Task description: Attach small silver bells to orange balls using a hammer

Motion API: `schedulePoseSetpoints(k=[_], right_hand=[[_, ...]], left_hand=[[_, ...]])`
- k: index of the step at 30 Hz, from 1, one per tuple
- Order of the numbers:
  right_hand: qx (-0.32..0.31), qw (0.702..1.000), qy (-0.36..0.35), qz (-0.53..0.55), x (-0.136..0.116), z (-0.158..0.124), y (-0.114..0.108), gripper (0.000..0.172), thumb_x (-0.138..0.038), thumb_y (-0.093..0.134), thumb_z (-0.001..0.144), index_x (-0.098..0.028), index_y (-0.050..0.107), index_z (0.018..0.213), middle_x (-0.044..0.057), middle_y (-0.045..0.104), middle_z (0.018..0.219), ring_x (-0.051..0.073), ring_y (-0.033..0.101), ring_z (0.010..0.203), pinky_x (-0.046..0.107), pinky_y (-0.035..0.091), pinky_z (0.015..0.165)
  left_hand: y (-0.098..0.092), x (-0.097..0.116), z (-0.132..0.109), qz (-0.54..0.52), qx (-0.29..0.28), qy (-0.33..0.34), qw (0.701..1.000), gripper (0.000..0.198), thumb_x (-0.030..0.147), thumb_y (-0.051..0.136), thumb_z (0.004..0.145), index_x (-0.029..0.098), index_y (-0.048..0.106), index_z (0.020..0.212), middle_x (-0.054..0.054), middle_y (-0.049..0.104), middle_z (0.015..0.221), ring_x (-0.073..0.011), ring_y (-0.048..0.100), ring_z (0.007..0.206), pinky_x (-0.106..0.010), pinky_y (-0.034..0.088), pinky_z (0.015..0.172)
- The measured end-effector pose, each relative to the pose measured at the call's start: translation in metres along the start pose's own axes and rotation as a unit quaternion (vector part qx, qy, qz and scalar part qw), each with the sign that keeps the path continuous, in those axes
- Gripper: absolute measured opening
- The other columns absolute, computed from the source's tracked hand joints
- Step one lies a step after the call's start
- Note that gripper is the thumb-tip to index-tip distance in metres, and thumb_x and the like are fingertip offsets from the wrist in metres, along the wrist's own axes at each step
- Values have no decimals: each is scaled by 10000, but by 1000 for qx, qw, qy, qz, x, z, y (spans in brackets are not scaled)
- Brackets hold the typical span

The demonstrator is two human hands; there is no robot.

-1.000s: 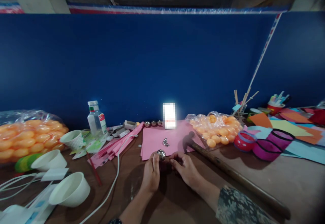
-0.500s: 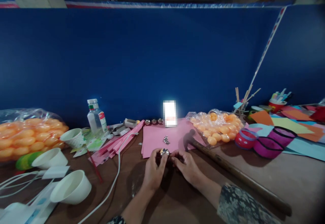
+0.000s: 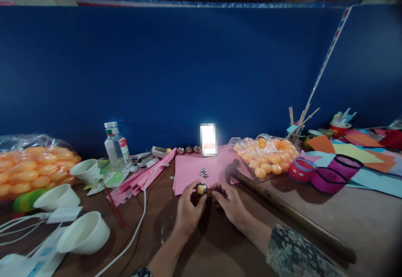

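Observation:
My left hand [image 3: 188, 210] pinches a small ball [image 3: 201, 188], orange with silvery bits stuck on it, between thumb and fingers just above the brown table. My right hand [image 3: 228, 203] is curled close beside the ball, its fingertips pinched on something dark and small that I cannot make out. A little heap of silvery pieces [image 3: 204, 171] lies on the pink paper sheet [image 3: 191, 172] just beyond my hands. Three silvery balls [image 3: 188, 150] sit in a row at the paper's far edge.
Two plastic bags of orange balls [image 3: 266, 155] [image 3: 28, 170] lie at right and far left. White paper cups [image 3: 83, 237], a clear bottle [image 3: 114, 145] and a white cable [image 3: 143, 210] are at left. A long wooden stick [image 3: 292, 216] runs to the right, near red and magenta rings [image 3: 317, 174].
My left hand has turned the ball, so its orange side now shows instead of the silvery one. My right hand's fingers have closed in next to it.

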State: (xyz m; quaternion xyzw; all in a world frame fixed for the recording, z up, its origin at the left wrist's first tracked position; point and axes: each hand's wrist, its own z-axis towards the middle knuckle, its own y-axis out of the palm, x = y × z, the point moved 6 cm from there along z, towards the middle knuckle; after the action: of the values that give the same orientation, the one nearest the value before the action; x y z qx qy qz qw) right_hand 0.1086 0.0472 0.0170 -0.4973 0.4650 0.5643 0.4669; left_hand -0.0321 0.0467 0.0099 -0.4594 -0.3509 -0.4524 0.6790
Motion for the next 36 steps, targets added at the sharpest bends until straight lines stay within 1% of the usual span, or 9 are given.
schedulePoseSetpoints(k=[5,8,11,15,18,22,24,30,36], right_hand=[[1,1000,9,-7,2,1,0,217,-358,583,712,-157,570,793,-17,560,625,97,498,540,190,377,464],[-1,1000,4,-17,1,1,0,222,-365,588,712,-156,574,783,-14,557,628,100,500,549,193,377,472],[-4,1000,-4,-21,1,0,0,206,-350,580,722,-150,574,774,-19,538,611,95,486,542,193,370,478],[-9,1000,-20,-20,1,1,0,164,-306,573,729,-150,572,778,-33,510,593,81,445,519,191,350,478],[-13,999,-23,-21,0,0,1,149,-291,571,727,-150,575,774,-36,503,588,78,429,505,191,343,472],[-16,999,-37,-23,-7,-1,1,147,-297,557,733,-158,576,779,-14,548,661,93,469,565,196,375,510],[-16,999,-37,-30,-9,-2,0,145,-300,557,730,-161,579,767,-15,547,652,95,469,562,195,375,506],[-18,998,-33,-51,-10,-1,0,124,-282,583,707,-158,593,715,-19,551,628,97,464,567,203,381,535],[-15,999,-9,-27,-7,-1,1,211,-365,580,714,-155,571,724,-23,527,614,89,460,542,188,370,487]], left_hand=[[0,5,-1,-5,-11,-24,1000,413,247,588,692,146,514,1086,-112,618,1050,-216,592,954,-349,474,820],[0,11,-1,-9,-14,-27,1000,381,255,590,691,148,527,1051,-97,633,1000,-205,610,893,-339,483,792],[0,16,-1,-13,-22,-30,999,346,269,587,698,152,534,1020,-74,648,932,-185,623,818,-319,492,753],[1,17,-1,-22,-27,-30,999,328,285,593,695,161,548,995,-54,657,896,-176,627,784,-297,496,721],[2,15,-1,-25,-28,-30,999,341,287,598,693,156,550,1003,-64,656,921,-182,626,814,-306,493,749],[1,12,-1,-28,-24,-32,999,424,276,608,687,148,529,1084,-95,631,1039,-205,595,949,-340,459,854],[2,11,-1,-35,-28,-35,998,452,267,605,688,150,518,1115,-99,618,1075,-208,581,987,-343,448,876],[4,10,-2,-43,-41,-28,998,422,234,587,693,151,525,1101,-94,628,1050,-205,590,960,-343,458,863],[5,12,-3,-57,-48,-25,997,376,211,571,697,157,508,1064,-81,638,978,-191,618,876,-322,486,801]])
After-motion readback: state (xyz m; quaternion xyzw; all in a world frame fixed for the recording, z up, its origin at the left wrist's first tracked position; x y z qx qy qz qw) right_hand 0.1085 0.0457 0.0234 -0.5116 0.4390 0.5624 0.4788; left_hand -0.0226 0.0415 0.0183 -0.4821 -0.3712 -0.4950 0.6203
